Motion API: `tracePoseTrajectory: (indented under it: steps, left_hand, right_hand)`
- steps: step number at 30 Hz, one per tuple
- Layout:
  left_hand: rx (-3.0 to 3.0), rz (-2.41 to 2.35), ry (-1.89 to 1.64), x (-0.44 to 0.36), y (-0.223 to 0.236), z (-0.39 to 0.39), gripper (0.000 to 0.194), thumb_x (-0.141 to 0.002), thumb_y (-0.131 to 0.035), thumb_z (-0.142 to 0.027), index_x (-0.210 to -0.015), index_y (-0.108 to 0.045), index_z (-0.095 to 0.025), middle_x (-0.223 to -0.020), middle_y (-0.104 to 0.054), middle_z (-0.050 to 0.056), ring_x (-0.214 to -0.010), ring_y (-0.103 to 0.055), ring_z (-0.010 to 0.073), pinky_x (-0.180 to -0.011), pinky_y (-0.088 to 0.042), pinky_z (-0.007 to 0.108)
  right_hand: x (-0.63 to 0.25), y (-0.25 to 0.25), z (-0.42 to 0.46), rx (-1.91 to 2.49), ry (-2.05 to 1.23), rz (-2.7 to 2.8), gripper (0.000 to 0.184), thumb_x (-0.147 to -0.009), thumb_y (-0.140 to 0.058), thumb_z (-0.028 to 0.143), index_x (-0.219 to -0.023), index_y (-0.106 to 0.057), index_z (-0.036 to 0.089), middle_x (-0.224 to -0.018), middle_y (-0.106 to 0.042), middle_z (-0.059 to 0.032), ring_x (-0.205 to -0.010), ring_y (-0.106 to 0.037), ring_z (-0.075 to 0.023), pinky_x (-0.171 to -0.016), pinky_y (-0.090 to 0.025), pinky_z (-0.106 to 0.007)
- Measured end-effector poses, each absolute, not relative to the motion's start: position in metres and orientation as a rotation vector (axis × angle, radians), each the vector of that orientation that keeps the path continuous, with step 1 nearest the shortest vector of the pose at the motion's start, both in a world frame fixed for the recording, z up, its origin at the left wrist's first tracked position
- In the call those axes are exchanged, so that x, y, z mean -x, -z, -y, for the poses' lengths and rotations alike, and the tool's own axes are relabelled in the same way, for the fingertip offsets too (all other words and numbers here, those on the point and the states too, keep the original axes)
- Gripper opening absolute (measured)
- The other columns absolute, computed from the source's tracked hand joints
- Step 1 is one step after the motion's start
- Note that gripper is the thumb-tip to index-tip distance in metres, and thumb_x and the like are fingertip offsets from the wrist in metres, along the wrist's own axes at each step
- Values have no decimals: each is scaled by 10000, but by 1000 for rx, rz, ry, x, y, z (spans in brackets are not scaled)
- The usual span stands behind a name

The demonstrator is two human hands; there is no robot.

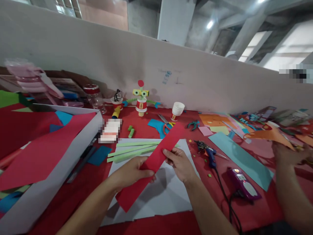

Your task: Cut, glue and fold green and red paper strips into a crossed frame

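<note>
A long strip of red paper (153,163) is held slantwise in both hands above a sheet of white paper (171,192). My left hand (134,171) grips its lower part, thumb on top and fingers underneath. Higher up, my right hand (179,161) pinches the strip's right edge. Pale green paper strips (137,150) lie on the white paper behind my left hand. Beyond the strip's top end are scissors (167,126) and a piece of blue paper (156,125).
A paper-cup figure (141,104) and stacked paper cups (178,109) stand by the wall. At right lie a glue gun (211,156) with a cord, a purple device (244,186) and teal paper (242,160). Another person's hand (290,151) holds orange paper. A white box (63,163) of coloured paper sits left.
</note>
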State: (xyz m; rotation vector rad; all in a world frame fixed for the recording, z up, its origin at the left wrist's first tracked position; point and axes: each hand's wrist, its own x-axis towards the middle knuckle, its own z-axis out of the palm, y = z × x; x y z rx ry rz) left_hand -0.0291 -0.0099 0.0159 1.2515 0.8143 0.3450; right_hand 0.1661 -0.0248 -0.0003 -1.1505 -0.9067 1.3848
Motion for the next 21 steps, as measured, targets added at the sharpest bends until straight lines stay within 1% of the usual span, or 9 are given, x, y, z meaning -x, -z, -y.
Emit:
tracePoseTrajectory:
  steps: [3, 8, 10, 13, 15, 17, 19, 21]
  left_hand:
    - [-1255, -823, -289, 30, -17, 10, 182, -700, -654, -315, -810, -604, -179, -747, -717, 17, -722, -657, 193, -681, -475, 281]
    - [-1367, -793, -200, 34, -16, 8, 121, -701, -643, -292, -724, -661, -174, -688, -707, -2, -679, -639, 181, -638, -449, 242]
    - [-1371, -811, -176, 36, -16, 8, 131, -713, -636, -302, -725, -672, -177, -699, -713, -3, -677, -641, 178, -630, -447, 235]
    - [-1337, -797, -163, 37, -17, 9, 151, -730, -631, -321, -764, -673, -180, -739, -726, 8, -720, -658, 187, -664, -465, 244]
    - [-1309, -756, -146, 36, -17, 10, 182, -744, -625, -350, -797, -665, -181, -730, -724, 14, -724, -668, 197, -679, -479, 263]
    - [-1311, -745, -129, 35, -16, 10, 215, -755, -614, -380, -816, -662, -179, -721, -723, 20, -720, -677, 208, -681, -487, 277]
    - [-1388, -786, -167, 33, -15, 10, 233, -763, -603, -395, -800, -670, -175, -741, -731, 29, -743, -681, 214, -694, -485, 276]
    - [-1491, -857, -233, 34, -14, 8, 252, -776, -584, -404, -760, -682, -172, -763, -739, 35, -770, -680, 215, -712, -478, 268]
  right_hand:
    - [-171, -2, 23, 1117, -1305, 804, 271, -653, -778, 384, -642, -652, 145, -500, -535, 38, -453, -398, -51, -423, -237, -203]
    - [-192, -14, 17, 1071, -1159, 519, 323, -518, -857, 364, -568, -610, 162, -470, -530, 58, -420, -430, -45, -379, -261, -180]
    - [-196, -17, 16, 1031, -1124, 445, 340, -472, -879, 335, -565, -599, 167, -485, -537, 68, -425, -452, -38, -376, -288, -163]
    - [-198, -19, 16, 974, -1098, 364, 363, -421, -900, 288, -594, -602, 174, -521, -559, 80, -430, -462, -22, -371, -309, -139]
    - [-197, -18, 16, 942, -1076, 326, 375, -413, -904, 279, -611, -602, 178, -529, -565, 85, -428, -460, -17, -365, -309, -132]
    - [-197, -18, 16, 915, -1051, 309, 376, -439, -897, 303, -601, -579, 185, -512, -549, 91, -424, -454, -20, -364, -311, -135]
    - [-196, -17, 16, 907, -1058, 347, 365, -473, -884, 317, -611, -570, 193, -527, -558, 88, -435, -457, -27, -376, -326, -144]
    - [-194, -15, 17, 917, -1103, 449, 343, -483, -879, 286, -632, -582, 199, -573, -590, 77, -449, -453, -30, -390, -332, -154]
